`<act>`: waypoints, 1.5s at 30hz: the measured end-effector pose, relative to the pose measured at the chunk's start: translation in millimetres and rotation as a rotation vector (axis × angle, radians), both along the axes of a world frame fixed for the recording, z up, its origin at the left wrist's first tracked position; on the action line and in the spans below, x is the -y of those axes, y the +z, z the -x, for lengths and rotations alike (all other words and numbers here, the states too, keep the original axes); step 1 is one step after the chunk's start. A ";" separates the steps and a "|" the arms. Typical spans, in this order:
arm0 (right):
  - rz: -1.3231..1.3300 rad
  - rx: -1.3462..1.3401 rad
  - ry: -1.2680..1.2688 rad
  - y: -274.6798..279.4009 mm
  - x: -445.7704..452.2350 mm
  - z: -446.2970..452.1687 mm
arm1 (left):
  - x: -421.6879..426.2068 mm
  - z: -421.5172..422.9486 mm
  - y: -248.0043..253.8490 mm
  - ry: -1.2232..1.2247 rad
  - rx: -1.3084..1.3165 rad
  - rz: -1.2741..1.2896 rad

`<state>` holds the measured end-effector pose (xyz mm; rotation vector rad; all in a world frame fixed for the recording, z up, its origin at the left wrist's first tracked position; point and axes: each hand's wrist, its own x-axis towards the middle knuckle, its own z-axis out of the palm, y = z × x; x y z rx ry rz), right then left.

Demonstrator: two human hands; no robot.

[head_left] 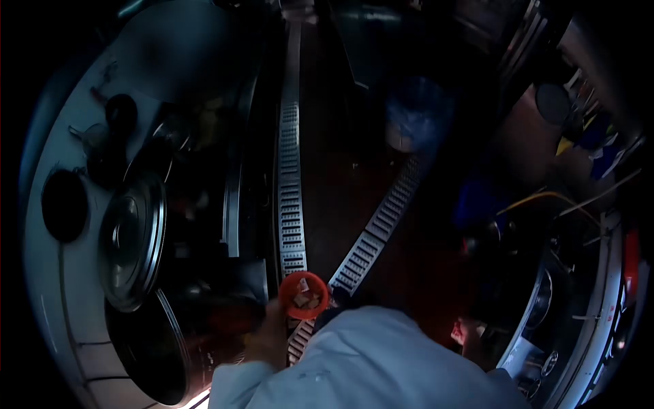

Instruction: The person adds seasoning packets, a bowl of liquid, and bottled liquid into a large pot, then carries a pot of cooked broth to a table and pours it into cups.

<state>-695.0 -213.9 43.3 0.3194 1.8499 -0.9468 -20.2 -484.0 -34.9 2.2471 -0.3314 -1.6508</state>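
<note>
With left hand [274,316] partly closed at its left rim, gripped the orange bowl [320,286] over the floor grating [292,228], best held level against spilling the pale pieces [306,300]; couldn't tell the state of right hand [470,332].

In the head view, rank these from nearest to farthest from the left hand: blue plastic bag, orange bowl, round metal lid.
From the left hand:
1. Orange bowl, touching it.
2. Round metal lid, off to the left.
3. Blue plastic bag, ahead and to the right.
</note>
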 end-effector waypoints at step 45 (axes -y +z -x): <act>1.079 -0.533 0.055 427.0 1930.4 132.8 | 1334.2 -30.1 196.5 0.199 -0.132 0.893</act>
